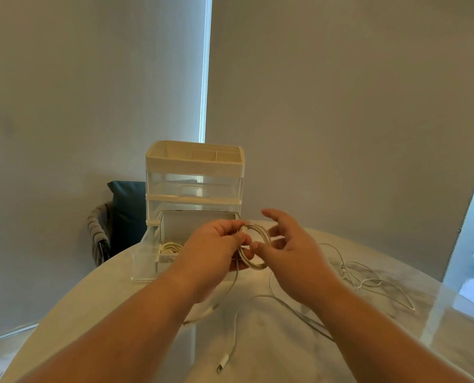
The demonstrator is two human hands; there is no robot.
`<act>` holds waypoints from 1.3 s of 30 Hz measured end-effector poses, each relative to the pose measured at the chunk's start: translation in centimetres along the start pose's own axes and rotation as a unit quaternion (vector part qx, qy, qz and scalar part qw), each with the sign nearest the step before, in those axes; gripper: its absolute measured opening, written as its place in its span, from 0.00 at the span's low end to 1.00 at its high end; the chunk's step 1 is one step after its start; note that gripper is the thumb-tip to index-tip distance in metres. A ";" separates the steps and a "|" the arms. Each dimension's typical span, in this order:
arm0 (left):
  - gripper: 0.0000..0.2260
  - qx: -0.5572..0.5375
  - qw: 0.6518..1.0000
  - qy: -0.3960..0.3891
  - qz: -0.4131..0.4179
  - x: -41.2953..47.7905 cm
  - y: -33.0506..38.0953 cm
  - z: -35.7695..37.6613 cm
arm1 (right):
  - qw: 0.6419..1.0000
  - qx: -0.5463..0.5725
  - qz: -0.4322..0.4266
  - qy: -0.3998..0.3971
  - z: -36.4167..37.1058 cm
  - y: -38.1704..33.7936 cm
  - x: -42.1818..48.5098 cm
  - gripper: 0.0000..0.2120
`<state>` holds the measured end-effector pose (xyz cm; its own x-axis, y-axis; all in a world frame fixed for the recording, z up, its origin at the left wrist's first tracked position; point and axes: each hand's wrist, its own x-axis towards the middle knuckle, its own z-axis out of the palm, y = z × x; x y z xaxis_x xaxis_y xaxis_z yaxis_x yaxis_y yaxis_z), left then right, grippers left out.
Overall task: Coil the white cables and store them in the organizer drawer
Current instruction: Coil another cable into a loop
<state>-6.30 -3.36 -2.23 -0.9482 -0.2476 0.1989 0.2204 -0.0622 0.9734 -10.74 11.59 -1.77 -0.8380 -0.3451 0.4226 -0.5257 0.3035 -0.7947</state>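
My left hand [216, 244] pinches a partly wound coil of white cable [258, 239] above the table. My right hand [288, 244] is just right of the coil, fingers spread, its thumb and fingertips touching the loops. The cable's free tail [231, 346] hangs down and trails across the table to a connector near the front. The organizer [194, 172] stands behind, its bottom clear drawer [144, 261] pulled out toward me. A coiled white cable [171, 247] lies inside that drawer.
Another loose white cable [368, 280] sprawls on the round marble table [258, 363] at the right. A dark cushion on a chair [125, 217] sits behind the table at the left. Window blinds hang behind everything.
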 end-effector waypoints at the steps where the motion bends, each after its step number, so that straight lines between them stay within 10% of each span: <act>1: 0.09 0.032 0.999 -0.014 0.004 -0.1 0.0 -0.1 | 0.999 -0.021 -0.030 0.005 -0.2 -0.2 0.0 0.22; 7: 0.07 0.097 0.994 -0.057 0.011 -0.5 0.7 -0.1 | 0.989 -0.070 -0.127 0.008 -1.0 -0.4 0.2 0.12; 31: 0.08 0.059 0.996 -0.060 -0.027 -1.0 1.2 0.2 | 0.975 0.219 0.044 0.004 0.4 0.0 0.3 0.05; 39: 0.07 -0.172 0.980 0.103 -0.013 0.5 2.3 -0.4 | 0.919 0.213 0.182 -0.279 -0.4 0.2 -0.4 0.27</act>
<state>-6.15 -4.03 0.04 -0.8965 -0.4283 0.1130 0.2943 -0.3851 0.8747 -10.61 12.12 -1.92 -0.6795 -0.7269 -0.0990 -0.0213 0.1545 -0.9878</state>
